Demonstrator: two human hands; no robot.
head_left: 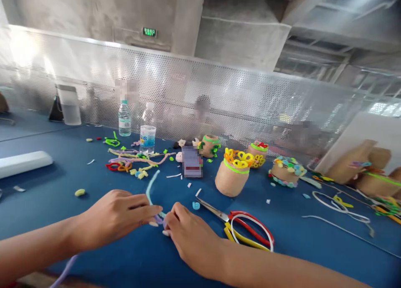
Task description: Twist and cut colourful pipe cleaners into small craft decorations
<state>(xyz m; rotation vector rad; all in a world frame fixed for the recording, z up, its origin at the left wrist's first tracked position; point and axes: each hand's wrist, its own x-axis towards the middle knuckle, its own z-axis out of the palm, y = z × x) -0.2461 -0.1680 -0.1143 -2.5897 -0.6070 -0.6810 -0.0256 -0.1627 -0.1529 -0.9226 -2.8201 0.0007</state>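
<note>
My left hand (pixel 119 215) and my right hand (pixel 191 238) meet over the blue table (pixel 46 204), fingertips pinched together on pipe cleaners. A light blue pipe cleaner (pixel 150 187) curves up from the pinch. A purple pipe cleaner (pixel 64 273) runs from the pinch under my left forearm toward the near edge. Both hands are closed on these strands where they join.
Scissors with red, white and yellow handles (pixel 241 227) lie right of my right hand. Tan cups trimmed with coloured loops (pixel 233 175) stand behind, with two water bottles (pixel 147 135), loose pipe cleaners (pixel 131 160) and white wires (pixel 338 206). A perforated metal screen (pixel 219 100) backs the table.
</note>
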